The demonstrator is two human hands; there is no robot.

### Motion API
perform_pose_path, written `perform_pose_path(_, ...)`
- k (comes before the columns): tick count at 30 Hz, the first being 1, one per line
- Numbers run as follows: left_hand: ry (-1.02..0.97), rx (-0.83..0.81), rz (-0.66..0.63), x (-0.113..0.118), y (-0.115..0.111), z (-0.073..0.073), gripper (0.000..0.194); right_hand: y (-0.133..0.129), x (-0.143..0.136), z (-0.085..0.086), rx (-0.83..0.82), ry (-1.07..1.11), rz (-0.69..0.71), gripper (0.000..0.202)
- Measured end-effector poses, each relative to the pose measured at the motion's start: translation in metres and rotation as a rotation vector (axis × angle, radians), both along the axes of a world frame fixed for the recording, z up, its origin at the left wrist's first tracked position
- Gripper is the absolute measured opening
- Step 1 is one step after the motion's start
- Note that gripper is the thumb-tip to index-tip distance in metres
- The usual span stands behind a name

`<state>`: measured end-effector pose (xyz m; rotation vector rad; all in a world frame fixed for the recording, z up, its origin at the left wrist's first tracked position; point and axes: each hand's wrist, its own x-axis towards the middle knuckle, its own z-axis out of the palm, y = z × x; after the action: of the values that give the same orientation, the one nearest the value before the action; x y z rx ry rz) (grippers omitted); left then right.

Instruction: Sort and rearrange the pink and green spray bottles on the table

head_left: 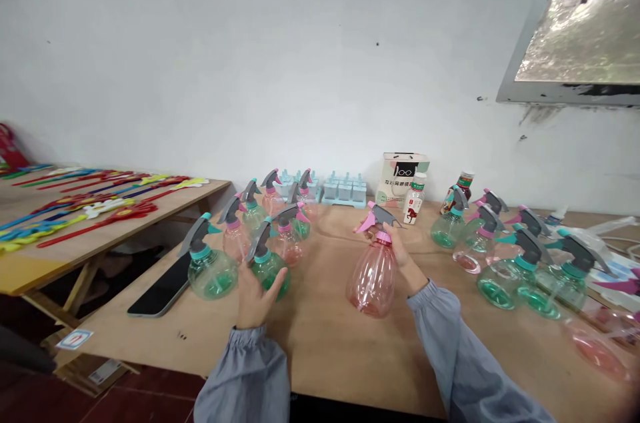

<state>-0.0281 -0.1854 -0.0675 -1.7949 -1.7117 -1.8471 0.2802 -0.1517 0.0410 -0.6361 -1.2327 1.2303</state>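
My right hand is closed around the neck of a clear pink spray bottle, just under its grey and pink trigger head. The bottle tilts slightly, and some of my fingers are hidden behind its top. My left hand is at a green spray bottle with a grey and teal head. Its thumb is spread away from the fingers, and whether it touches the bottle I cannot tell. Beside it on the left stands another green spray bottle. Pink spray bottles stand just behind.
Several more spray bottles stand on the right of the wooden table. A phone lies at left. Pale blue moulds, a carton and a white-capped bottle line the wall. Another table holds colourful sticks.
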Motion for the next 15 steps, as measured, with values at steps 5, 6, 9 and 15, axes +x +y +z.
perform_pose_path(5,-0.004,0.021,0.066,0.0053,0.0011,-0.0003,0.08,-0.0022,-0.0006,-0.0047,-0.049,0.112,-0.029,0.04)
perform_pose_path(6,0.001,0.024,0.07,0.0049,0.0013,-0.0011,0.078,-0.0029,-0.0007,-0.0049,-0.035,0.144,-0.049,0.039)
perform_pose_path(9,0.027,0.042,0.071,0.003,0.0018,-0.0032,0.075,-0.0043,-0.001,-0.0049,-0.017,0.151,0.051,0.035)
perform_pose_path(15,0.054,0.074,0.076,0.0048,-0.0002,-0.006,0.069,0.0019,-0.0021,-0.0071,0.023,0.281,-0.062,0.032)
